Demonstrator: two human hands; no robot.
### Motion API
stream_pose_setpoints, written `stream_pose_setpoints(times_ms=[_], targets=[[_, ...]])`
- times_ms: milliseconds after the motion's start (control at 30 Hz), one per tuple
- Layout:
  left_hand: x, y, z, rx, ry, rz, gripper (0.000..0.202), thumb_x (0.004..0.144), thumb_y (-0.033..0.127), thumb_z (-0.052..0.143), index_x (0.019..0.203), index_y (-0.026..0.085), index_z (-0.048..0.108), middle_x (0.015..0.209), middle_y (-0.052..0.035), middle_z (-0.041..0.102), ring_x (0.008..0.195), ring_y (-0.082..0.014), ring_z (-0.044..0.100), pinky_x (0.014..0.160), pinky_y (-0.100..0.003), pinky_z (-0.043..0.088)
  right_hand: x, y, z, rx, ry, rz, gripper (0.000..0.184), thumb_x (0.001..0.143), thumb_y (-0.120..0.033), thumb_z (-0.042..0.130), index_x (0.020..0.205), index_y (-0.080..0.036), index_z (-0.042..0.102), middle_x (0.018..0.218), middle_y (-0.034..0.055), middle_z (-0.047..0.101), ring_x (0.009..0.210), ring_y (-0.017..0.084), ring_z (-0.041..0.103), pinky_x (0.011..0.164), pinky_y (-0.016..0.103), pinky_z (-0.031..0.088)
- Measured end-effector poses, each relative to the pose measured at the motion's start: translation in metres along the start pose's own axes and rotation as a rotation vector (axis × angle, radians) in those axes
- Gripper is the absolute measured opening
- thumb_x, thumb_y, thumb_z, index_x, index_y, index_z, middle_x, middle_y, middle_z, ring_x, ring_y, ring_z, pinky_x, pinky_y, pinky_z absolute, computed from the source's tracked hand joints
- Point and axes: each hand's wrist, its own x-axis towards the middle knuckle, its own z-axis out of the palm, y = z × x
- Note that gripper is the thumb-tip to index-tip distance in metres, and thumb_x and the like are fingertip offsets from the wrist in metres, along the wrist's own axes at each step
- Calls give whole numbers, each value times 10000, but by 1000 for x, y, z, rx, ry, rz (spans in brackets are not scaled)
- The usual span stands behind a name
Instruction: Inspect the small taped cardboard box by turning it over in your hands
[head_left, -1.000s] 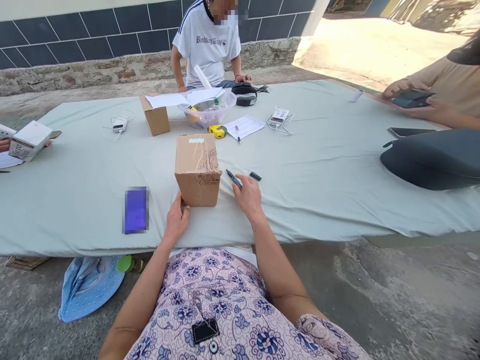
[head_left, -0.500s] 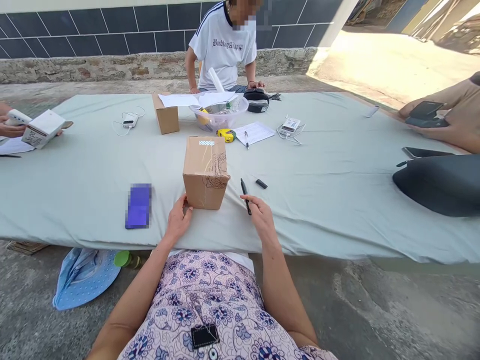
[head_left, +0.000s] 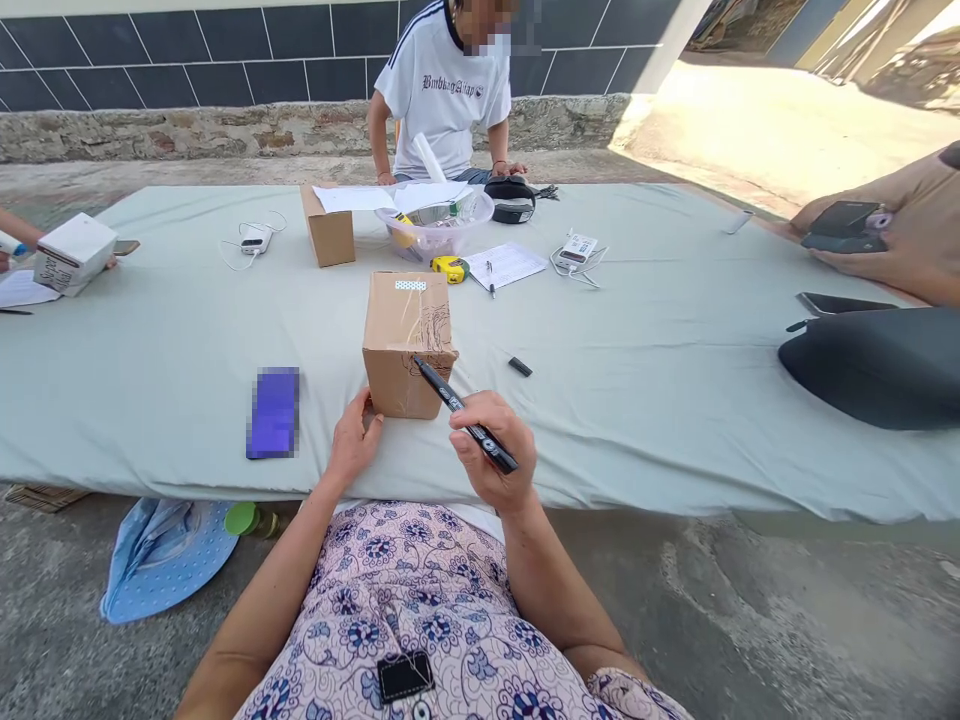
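A brown cardboard box [head_left: 401, 385] stands on the cloth in front of me, with dark scribbles on its top and front edge. My left hand [head_left: 356, 437] grips its lower left corner, thumb at the front face and fingers along the side. In my right hand [head_left: 499, 455] is an uncapped black marker [head_left: 457, 405], pinched between thumb and fingers. The marker's tip points up and left, in front of the box's upper front edge; I cannot tell whether it touches. The loose black cap [head_left: 520, 367] lies to the right of the box.
On the table [head_left: 637, 400], a purple blurred item [head_left: 273, 412] lies left. Beyond the box are a yellow tape measure [head_left: 450, 268], a plastic basin [head_left: 435, 240], a second box [head_left: 331, 240] and paper [head_left: 510, 272]. A black case [head_left: 877, 365] sits right. Other people sit around.
My right hand has lifted the marker off the cloth and brought it left, its tip now in front of the box. My left hand stays at the box corner.
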Motion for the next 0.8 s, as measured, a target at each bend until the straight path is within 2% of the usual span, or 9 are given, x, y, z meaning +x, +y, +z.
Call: stream_pose_setpoints(times_ms=[67,167,267,367,433,500,633,733,800], targets=[[0,1,-1,1,-3,1,488,914,218,550,1401,185,564,1301,-127,729,1185,-254,699,1067,-451,559,-7,4,2,35,-37,34,91,1025,-340,614,1066,-281,668,812,32,716,741,210,691,625,354,550],[-1,3,-1,-3,-10,-6,474,928,220,541,1401,199,570,1304,-121,729,1183,-253,702,1064,-447,564,-25,11,-9,30,-21,146,191,1023,-432,612,1004,-257,686,758,32,693,650,198,666,569,337,526],[-1,3,-1,-2,-13,-12,477,925,225,536,1399,190,570,1311,-124,725,1174,-251,705,1070,-449,564,-35,19,-27,-117,146,270,243,1003,-476,635,929,-249,682,738,14,674,534,159,596,521,312,480],[-1,2,0,-6,-4,-3,474,922,226,539,1393,186,574,1289,-122,732,1165,-252,706,1066,-450,565,-26,24,-34,-239,309,297,239,987,-491,651,940,-257,668,770,9,677,580,168,623,572,323,508],[-1,1,0,-11,-1,-2,473,924,224,540,1394,187,575,1279,-122,735,1164,-252,707,1061,-447,567,-14,22,-27,-198,282,258,224,992,-492,638,976,-271,670,807,24,699,682,201,671,650,364,549],[-1,1,-1,-12,-5,-5,480,926,223,538,1404,184,570,1286,-126,732,1168,-250,705,1063,-442,566,-5,17,-16,-84,186,183,217,1002,-489,617,993,-284,685,810,36,718,749,227,693,699,403,566],[0,0,-2,-4,-13,7,502,927,224,533,1426,171,553,1309,-136,717,1208,-250,692,1091,-443,551,-10,10,-1,142,109,101,222,1008,-477,623,987,-283,728,711,14,699,631,200,661,642,385,542],[0,0,-1,3,-23,11,499,920,217,536,1415,163,563,1301,-139,718,1198,-248,693,1098,-445,547,-25,17,-9,185,230,188,233,1004,-472,646,954,-268,745,652,-16,644,505,152,594,554,332,490],[0,-1,-1,8,-22,2,486,921,218,532,1402,163,577,1288,-135,723,1185,-244,695,1098,-441,547,-32,27,-21,148,369,250,237,996,-463,668,913,-255,745,666,-22,634,473,126,568,509,301,443]])
